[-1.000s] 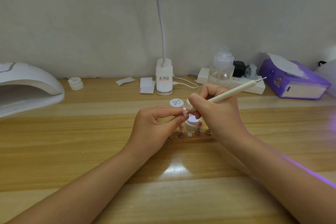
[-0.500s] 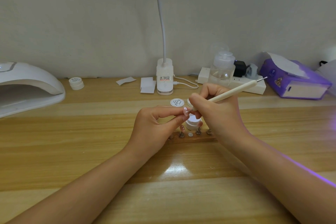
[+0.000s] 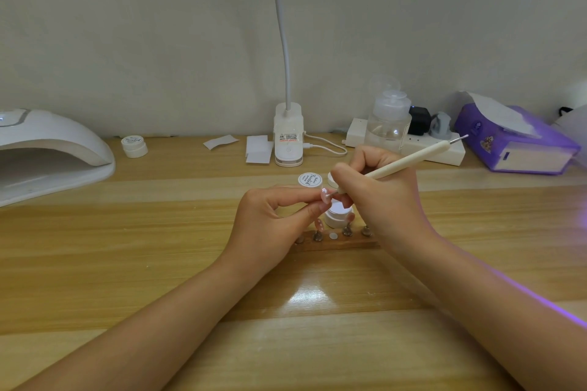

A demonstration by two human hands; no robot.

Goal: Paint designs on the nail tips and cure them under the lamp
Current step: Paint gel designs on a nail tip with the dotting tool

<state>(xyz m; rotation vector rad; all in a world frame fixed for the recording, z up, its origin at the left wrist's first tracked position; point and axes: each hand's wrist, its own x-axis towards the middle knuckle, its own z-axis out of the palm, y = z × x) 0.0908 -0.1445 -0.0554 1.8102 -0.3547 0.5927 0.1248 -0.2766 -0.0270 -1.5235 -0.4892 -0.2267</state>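
My left hand pinches a small pink nail tip between thumb and forefinger, above the wooden holder. My right hand grips a cream dotting pen, whose lower tip touches the nail tip. The wooden holder carries a few more pink tips on metal stands, partly hidden by my hands. An open white gel pot stands just behind the holder. Its lid lies beyond my fingers. The white curing lamp sits at the far left.
A white clip lamp base with a gooseneck stands at the back centre, with paper pieces beside it. A closed white pot is near the curing lamp. A clear pump bottle, a power strip and a purple box line the back right.
Both hands stay almost still; the pen tip makes only tiny movements on the nail tip.
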